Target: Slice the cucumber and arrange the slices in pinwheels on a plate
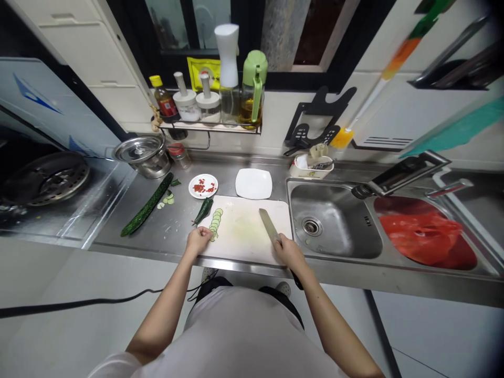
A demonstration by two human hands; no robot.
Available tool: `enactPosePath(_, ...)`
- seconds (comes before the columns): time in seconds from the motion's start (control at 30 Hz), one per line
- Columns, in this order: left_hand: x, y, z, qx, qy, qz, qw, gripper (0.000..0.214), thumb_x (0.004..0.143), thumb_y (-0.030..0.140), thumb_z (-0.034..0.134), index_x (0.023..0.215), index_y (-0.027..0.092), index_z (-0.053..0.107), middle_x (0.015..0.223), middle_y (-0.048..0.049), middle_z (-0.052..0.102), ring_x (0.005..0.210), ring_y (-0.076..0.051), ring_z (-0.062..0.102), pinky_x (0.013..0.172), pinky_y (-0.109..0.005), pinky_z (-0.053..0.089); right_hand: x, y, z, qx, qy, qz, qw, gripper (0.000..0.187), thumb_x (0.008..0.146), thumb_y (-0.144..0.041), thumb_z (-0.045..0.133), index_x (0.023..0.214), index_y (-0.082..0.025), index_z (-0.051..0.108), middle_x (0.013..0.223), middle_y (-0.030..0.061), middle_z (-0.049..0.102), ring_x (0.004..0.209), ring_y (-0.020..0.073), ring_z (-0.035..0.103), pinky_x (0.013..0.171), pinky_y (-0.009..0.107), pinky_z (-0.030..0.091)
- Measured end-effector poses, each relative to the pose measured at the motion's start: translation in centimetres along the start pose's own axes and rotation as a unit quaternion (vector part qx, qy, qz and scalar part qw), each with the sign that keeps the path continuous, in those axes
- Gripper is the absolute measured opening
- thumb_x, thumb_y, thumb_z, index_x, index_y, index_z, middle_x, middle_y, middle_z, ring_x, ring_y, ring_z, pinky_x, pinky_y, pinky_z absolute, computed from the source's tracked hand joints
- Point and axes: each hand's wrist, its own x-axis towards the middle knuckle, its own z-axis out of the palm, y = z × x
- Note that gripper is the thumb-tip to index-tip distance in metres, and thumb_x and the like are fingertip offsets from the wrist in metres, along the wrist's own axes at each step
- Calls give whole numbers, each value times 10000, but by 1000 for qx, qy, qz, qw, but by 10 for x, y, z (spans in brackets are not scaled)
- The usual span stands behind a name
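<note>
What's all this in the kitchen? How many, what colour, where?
Counter: 1, steel, middle.
Cutting board: 1, whitish, centre.
Knife: 1, silver, over board's right.
Cucumber slices: one row, pale green, board's left.
Cucumber: 1, dark green, counter's left.
Dark vegetable: count unclear, green, board's left edge.
Round plate: 1, white with red bits, behind board.
Square plate: 1, white, behind board.
Pot: 1, silver, back left.
Red-lidded jar: 1, clear, beside pot.
Bottles and jars: 5, mixed colours, wall shelf.
Packet: 1, yellow, behind jars.
Sink: 1, steel, right.
Bag: 1, red, sink's right.
Pan: 1, black, far left.
Left hand: 1, bare, at slices.
Right hand: 1, bare, on knife.
</note>
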Motion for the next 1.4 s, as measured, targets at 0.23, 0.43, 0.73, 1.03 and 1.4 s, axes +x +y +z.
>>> enactPosePath(0.23,-9,5,-11,55,18,-1,998,163,732,297,628,831,186,695,802,-11,726,700,-138,627,639,-226,397,5,7,2,20,17,9,1000,279,968,-305,376,1117,-162,564,1007,113,702,898,208,631,662,264,302)
enactPosePath(0.43,-19,19,-17,151,15,11,988,149,776,303,575,819,222,692,809,-17,722,765,-176,634,649,-250,382,16,21,5,78,53,59,994,355,961,-357,372,1155,-144,580,1016,131,702,927,227,636,689,266,350)
enactPosePath(0.73,-20,26,-9,154,72,71,983,257,812,370,553,976,237,698,1025,-54,688,884,-212,619,753,-286,432,34,48,23,197,115,90,969,380,927,-367,414,1092,-128,659,948,126,717,928,226,651,738,256,427)
enactPosePath(1.03,-9,56,21,8,62,114,992,212,772,296,579,925,200,689,889,-38,703,752,-164,614,750,-258,466,30,42,22,119,141,105,977,506,956,-366,428,1361,-64,460,1106,179,686,1017,246,647,820,282,425)
enactPosePath(1.4,46,122,64,-27,50,76,995,377,796,288,579,1147,169,649,976,-55,711,875,-178,645,830,-262,452,19,14,1,-8,96,152,984,408,989,-386,370,1249,-110,519,1146,199,636,973,249,666,771,310,464)
